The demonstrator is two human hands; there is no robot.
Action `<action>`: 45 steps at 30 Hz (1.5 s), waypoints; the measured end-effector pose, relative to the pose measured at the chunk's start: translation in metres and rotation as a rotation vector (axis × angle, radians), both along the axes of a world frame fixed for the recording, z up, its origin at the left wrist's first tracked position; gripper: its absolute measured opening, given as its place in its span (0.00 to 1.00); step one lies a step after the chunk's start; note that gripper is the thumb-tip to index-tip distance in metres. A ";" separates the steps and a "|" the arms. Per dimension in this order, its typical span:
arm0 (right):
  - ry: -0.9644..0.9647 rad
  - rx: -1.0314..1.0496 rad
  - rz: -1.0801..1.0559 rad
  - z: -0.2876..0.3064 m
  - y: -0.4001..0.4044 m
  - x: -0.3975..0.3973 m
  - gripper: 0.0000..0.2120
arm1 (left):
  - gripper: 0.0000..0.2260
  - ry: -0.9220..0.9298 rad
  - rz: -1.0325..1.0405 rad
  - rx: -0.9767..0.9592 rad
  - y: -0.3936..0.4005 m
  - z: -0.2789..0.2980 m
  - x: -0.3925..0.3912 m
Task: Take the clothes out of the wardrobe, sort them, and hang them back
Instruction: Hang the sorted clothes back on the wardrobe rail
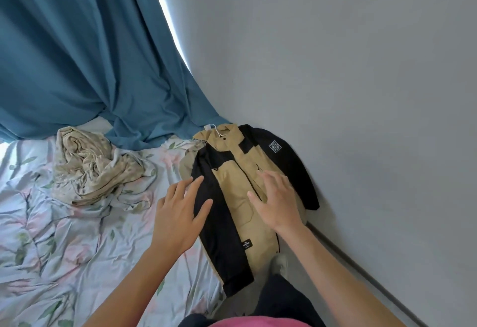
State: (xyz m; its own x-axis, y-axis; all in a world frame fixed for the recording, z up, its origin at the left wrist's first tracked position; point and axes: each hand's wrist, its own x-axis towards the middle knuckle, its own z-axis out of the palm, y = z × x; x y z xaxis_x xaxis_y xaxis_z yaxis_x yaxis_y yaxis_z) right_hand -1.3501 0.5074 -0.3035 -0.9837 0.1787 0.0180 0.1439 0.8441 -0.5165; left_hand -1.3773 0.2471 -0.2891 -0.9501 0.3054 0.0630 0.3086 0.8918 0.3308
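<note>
Both hands spread flat, holding nothing: left hand [180, 213] at the black sleeve, right hand [277, 201] over the tan front. The tan-and-black jacket [240, 213] lies lengthwise on the bed [77, 236], collar farthest, beside the wall [361, 81].

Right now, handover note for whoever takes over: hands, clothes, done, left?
Left hand: open, fingers spread, at the black left sleeve of the tan-and-black jacket; no grip.
Right hand: open, over the jacket's tan front; contact unclear.
Jacket: laid flat on the bed beside the wall, front up, white hanger hook showing at the collar.
Crumpled beige floral cloth lies further left on the bed, below the blue curtain.
Done: jacket is out and laid flat.
Left: finish sorting, hang it back. Wardrobe not in view.
</note>
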 end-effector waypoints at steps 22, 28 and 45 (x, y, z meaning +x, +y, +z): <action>-0.220 0.181 0.495 -0.270 0.157 -0.454 0.34 | 0.36 -0.399 0.387 -0.210 0.161 -0.271 -0.330; -0.233 0.257 0.476 -0.354 0.154 -0.538 0.45 | 0.32 -0.374 0.453 -0.189 0.139 -0.358 -0.398; -0.282 0.125 0.437 -0.403 0.160 -0.489 0.39 | 0.22 -0.481 0.581 -0.029 0.135 -0.427 -0.411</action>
State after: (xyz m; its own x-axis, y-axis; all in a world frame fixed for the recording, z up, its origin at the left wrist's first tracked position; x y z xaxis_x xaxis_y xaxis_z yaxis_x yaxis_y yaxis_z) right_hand -1.8395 0.6672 -0.7062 -0.9356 -0.2354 -0.2630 -0.1162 0.9090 -0.4002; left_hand -1.7880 0.3819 -0.7163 -0.8795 -0.2579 -0.3999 -0.3866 0.8772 0.2846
